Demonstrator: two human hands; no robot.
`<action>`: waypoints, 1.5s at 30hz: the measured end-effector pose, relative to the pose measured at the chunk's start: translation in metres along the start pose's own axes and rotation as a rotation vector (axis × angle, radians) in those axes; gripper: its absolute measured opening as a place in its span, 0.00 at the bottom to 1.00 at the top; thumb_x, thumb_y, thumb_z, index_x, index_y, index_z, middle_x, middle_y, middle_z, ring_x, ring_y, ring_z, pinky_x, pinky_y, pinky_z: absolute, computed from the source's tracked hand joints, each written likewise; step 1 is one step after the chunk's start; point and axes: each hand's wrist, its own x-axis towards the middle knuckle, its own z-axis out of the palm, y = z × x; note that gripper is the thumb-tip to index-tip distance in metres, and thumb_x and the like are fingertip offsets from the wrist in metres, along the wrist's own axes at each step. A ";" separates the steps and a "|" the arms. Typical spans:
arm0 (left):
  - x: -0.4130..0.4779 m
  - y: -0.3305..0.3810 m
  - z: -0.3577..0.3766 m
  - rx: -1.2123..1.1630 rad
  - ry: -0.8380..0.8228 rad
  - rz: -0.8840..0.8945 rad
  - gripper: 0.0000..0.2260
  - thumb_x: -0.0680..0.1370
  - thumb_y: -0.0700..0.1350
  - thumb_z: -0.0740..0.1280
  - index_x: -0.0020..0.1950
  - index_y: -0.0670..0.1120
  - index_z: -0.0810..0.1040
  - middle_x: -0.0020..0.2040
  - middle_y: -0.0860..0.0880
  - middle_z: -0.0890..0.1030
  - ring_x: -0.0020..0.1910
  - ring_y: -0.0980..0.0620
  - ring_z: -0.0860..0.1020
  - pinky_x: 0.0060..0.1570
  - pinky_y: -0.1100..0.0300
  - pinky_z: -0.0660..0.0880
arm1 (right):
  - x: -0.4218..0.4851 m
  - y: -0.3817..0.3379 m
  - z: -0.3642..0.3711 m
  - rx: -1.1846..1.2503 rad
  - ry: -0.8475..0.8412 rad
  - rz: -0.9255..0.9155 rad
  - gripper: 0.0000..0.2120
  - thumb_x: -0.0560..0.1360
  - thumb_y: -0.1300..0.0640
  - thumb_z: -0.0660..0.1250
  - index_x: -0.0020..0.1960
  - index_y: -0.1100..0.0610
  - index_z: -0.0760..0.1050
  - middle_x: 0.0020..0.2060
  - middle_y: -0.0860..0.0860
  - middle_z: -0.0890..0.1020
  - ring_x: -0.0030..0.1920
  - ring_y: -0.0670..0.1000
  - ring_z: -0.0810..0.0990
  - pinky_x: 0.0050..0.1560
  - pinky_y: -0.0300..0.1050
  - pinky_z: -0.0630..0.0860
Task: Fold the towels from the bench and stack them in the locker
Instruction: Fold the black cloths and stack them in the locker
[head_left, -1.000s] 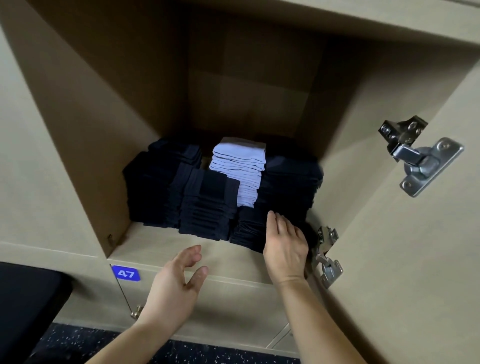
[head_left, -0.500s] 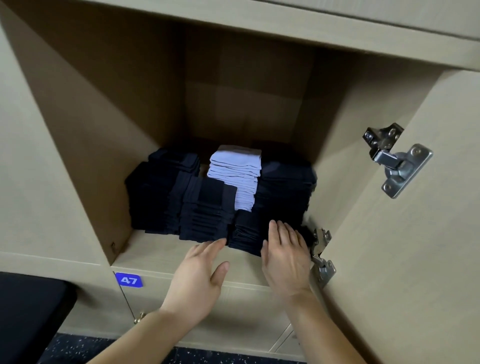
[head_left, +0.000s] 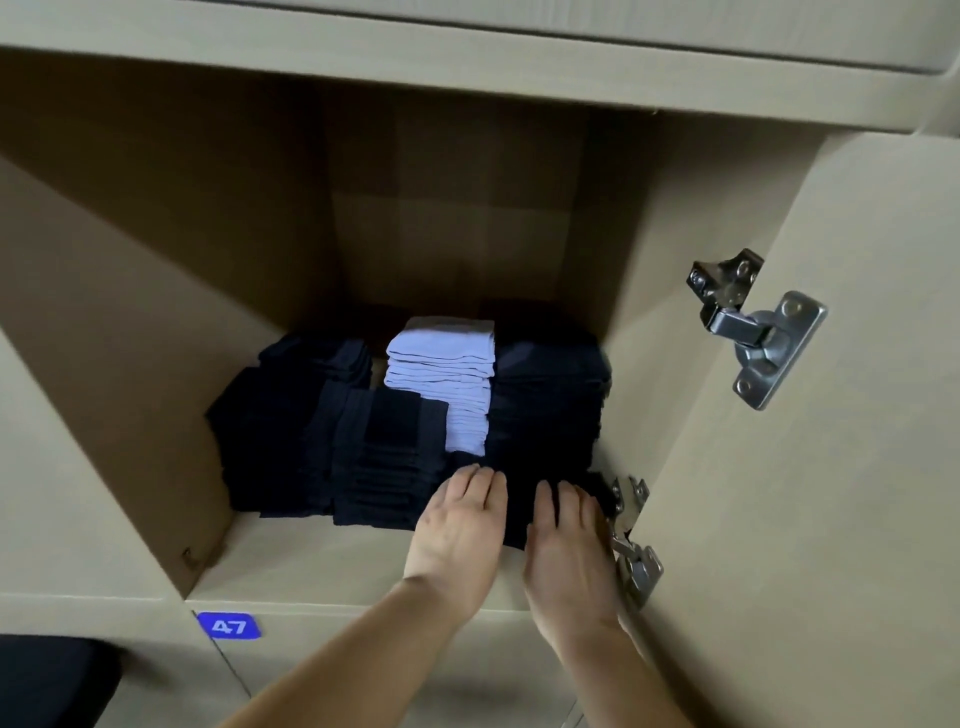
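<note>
Left hand (head_left: 457, 525): we rest it flat, fingers straight, on the low dark towel stack (head_left: 519, 506), gripping nothing.
Right hand (head_left: 569, 545): flat and open on the same stack, just beside.
Stack: front right corner of the locker (head_left: 311, 561) floor.

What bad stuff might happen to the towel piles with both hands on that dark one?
The left hand and right hand lie flat on the low dark stack at the front. A hard shove might slump it, or knock the taller dark stack and the white stack behind it. The right hand is also close beside the lower hinge, so knuckles might scrape the metal.
</note>
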 end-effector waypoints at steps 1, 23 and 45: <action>0.001 -0.001 0.004 0.019 -0.005 0.005 0.34 0.47 0.43 0.84 0.53 0.41 0.85 0.48 0.48 0.84 0.50 0.48 0.84 0.51 0.56 0.80 | -0.002 0.001 0.002 -0.015 -0.007 -0.008 0.25 0.63 0.65 0.72 0.60 0.62 0.77 0.52 0.59 0.80 0.53 0.60 0.78 0.51 0.51 0.79; 0.012 -0.010 0.044 0.091 0.140 0.087 0.21 0.58 0.32 0.71 0.51 0.37 0.84 0.46 0.42 0.84 0.43 0.43 0.84 0.35 0.53 0.82 | 0.010 0.010 0.027 -0.057 0.098 -0.080 0.22 0.65 0.65 0.65 0.59 0.62 0.78 0.49 0.59 0.80 0.49 0.59 0.80 0.49 0.50 0.81; -0.038 -0.010 -0.055 0.028 0.049 0.074 0.36 0.47 0.32 0.82 0.56 0.39 0.84 0.53 0.44 0.84 0.53 0.47 0.84 0.50 0.55 0.81 | -0.015 -0.011 -0.036 -0.053 0.015 -0.038 0.22 0.66 0.65 0.59 0.58 0.64 0.79 0.52 0.63 0.82 0.52 0.62 0.82 0.50 0.54 0.81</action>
